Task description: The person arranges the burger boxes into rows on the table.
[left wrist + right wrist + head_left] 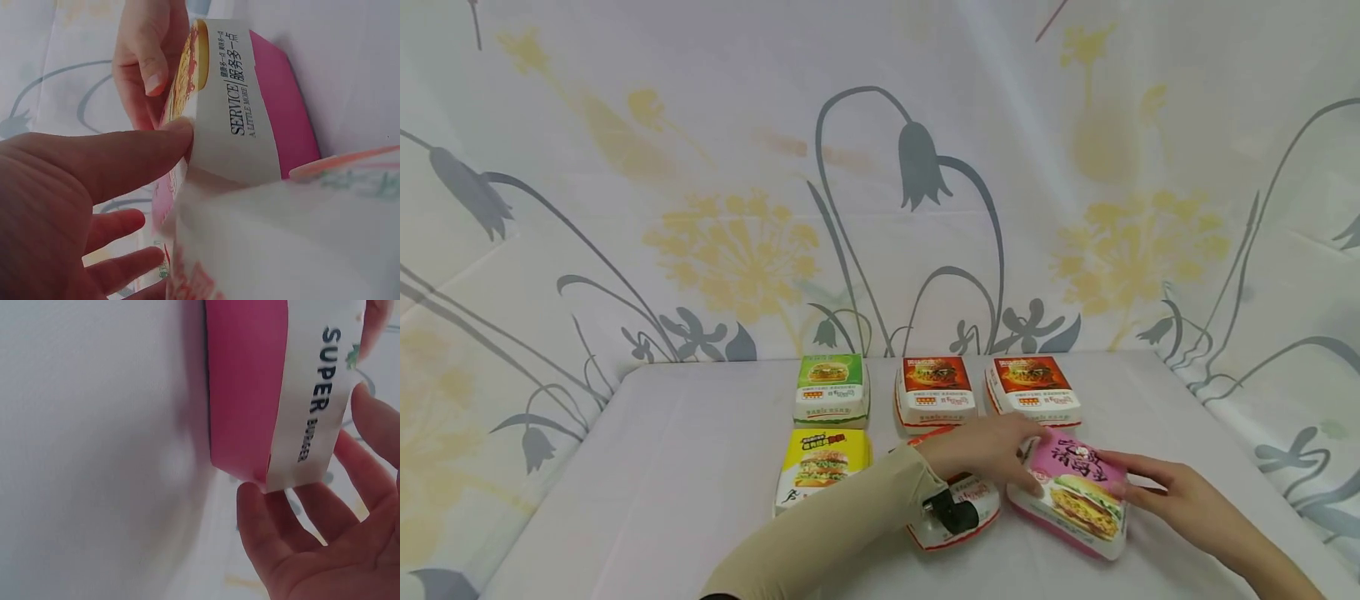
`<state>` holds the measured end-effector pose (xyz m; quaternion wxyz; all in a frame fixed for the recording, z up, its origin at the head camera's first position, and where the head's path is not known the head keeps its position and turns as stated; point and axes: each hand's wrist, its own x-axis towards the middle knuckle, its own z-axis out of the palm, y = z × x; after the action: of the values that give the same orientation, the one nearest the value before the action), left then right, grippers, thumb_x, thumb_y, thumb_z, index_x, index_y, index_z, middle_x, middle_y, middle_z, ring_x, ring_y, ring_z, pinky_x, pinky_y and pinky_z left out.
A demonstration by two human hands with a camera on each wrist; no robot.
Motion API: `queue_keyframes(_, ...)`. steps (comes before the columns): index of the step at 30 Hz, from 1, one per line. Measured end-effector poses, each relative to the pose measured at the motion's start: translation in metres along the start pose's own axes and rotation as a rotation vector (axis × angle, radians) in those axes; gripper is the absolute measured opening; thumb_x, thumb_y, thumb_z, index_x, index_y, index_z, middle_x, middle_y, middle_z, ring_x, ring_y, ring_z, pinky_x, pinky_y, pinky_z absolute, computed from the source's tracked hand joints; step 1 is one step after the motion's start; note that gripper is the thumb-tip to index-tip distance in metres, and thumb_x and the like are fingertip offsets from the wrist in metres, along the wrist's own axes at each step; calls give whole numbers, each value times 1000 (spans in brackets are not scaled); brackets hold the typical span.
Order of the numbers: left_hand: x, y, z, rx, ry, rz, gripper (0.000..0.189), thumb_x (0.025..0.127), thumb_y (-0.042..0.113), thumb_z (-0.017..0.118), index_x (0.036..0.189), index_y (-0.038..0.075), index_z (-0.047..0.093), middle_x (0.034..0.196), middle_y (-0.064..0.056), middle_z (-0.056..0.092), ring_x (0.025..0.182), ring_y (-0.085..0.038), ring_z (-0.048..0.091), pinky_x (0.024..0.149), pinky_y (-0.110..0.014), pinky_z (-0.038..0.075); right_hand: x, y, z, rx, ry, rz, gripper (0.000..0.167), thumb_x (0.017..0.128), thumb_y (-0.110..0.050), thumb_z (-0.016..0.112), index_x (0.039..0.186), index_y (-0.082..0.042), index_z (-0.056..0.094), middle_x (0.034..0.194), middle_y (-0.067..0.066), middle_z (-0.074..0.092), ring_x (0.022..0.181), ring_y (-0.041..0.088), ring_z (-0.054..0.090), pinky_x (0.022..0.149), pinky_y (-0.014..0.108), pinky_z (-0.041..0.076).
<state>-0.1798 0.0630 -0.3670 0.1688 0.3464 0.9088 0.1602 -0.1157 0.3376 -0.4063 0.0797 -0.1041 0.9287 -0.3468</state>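
A pink and white burger box (pixel 1078 492), turned at an angle, sits at the front right in the head view. My left hand (pixel 988 450) holds its left side, the thumb (pixel 169 140) against the top edge in the left wrist view. At its right side my right hand (pixel 1180 496) grips the edge and corner; the right wrist view shows those fingers (pixel 319 515) around the end printed SUPER BURGER. Under my left wrist lies a white and red burger box (pixel 958 521), partly hidden by the sleeve and black wrist camera.
A green burger box (pixel 831 387) and two red ones, one in the middle (pixel 936 392) and one at right (pixel 1033 387), form the back row. A yellow burger box (pixel 823 467) is front left. A flower-printed curtain (pixel 880 250) hangs behind the white table (pixel 662 475).
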Motion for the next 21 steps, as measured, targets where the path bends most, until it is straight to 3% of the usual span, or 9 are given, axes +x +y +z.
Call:
queue_keyframes(4,0,1,1,-4,-10,17,80,80,50,80,150,36,44,153,17,37,137,-2,36,106,-27,37,3,-2,1,5,7,9,49,94,-32,69,137,-12,61,136,16,59,122,14,52,84,36,52)
queue_keyframes(8,0,0,1,13,-10,28,78,81,53,78,150,37,44,154,18,36,137,-2,36,106,-26,37,6,-3,1,60,-13,14,49,95,-27,68,139,-7,58,138,21,56,128,46,46,89,56,50)
queue_keyframes(11,-1,-1,0,18,-1,33,74,83,53,76,149,37,45,154,17,36,137,-2,36,105,-26,37,8,-3,0,90,-32,21,50,96,-26,67,141,-7,56,139,22,54,128,47,44,91,60,48)
queue_keyframes(17,-2,0,1,0,25,-7,68,82,53,76,144,43,50,145,16,42,120,-1,47,89,-22,43,11,-3,-1,58,-19,27,51,96,-29,67,142,-9,56,141,20,54,125,31,50,87,39,51)
queue_keyframes(21,-1,1,3,12,52,-36,66,80,55,78,141,46,54,134,14,47,101,-2,50,74,-19,42,12,-4,1,52,11,19,51,97,-31,65,142,-7,56,141,20,54,129,40,47,93,52,49)
